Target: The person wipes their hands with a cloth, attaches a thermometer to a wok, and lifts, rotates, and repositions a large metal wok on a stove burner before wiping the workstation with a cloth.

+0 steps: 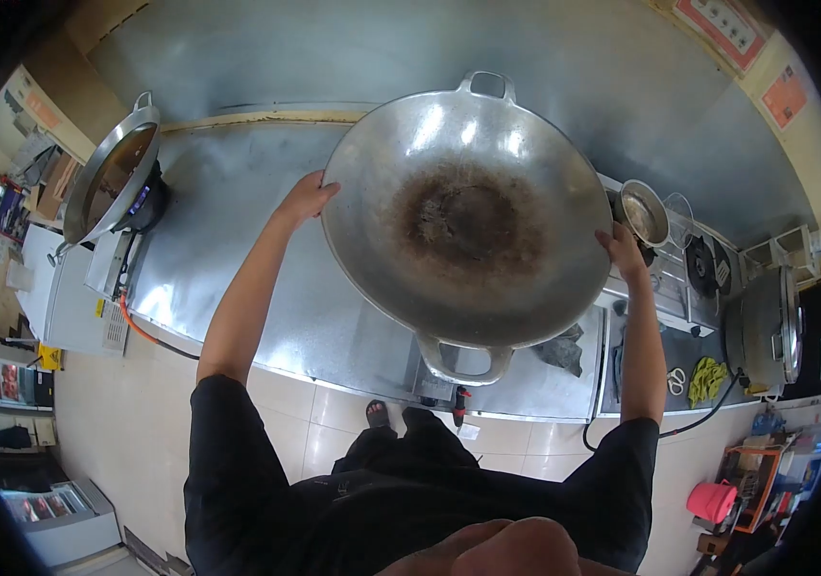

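A large metal wok [473, 288] with two loop handles hangs between my hands above the steel counter. Its inside faces up at me, and a brown scorched patch darkens the middle. My left hand [307, 199] grips the rim at the left side, thumb over the edge. On the opposite side, my right hand [625, 252] is closed on the rim, its fingers mostly hidden behind the metal. The loop handles point away from me and toward me, with neither hand on them.
Another wok [113, 178] holding dark liquid stands on a burner at left. A small pot [645, 213] sits on the stove at right, near a large lidded pot [761, 326]. Scissors [676, 381] and a green cloth [708, 380] lie on the counter. An orange hose [139, 326] runs along its front.
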The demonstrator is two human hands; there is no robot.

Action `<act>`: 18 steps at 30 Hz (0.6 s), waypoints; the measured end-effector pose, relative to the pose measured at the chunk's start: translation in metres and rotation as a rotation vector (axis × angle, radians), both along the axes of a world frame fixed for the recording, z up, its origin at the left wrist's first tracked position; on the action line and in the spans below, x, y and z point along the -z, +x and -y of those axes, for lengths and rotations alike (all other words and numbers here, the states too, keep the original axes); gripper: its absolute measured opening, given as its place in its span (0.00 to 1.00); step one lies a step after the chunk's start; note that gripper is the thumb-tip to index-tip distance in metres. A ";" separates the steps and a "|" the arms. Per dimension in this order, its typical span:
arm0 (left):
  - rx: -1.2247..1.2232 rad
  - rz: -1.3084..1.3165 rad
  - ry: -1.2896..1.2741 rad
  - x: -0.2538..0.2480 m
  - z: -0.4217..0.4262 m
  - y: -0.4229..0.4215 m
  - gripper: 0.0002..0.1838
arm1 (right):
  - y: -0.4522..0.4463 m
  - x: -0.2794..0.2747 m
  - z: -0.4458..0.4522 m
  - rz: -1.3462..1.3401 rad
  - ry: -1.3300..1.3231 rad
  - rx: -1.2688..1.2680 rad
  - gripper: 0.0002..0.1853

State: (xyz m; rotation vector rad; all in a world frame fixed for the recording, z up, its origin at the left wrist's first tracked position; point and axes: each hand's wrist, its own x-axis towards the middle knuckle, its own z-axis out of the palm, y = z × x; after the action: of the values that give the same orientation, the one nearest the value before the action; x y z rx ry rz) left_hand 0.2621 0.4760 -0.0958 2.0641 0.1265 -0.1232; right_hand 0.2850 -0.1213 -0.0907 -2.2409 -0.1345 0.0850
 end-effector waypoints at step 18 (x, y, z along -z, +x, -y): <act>0.010 -0.009 0.021 -0.003 -0.006 0.005 0.13 | -0.003 0.005 -0.013 -0.045 0.239 0.022 0.17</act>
State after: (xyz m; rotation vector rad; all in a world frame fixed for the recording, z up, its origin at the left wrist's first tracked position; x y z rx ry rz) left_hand 0.2668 0.4818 -0.0927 2.0859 0.1240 -0.1374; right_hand 0.2819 -0.1079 -0.0954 -1.9999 -0.0907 0.1016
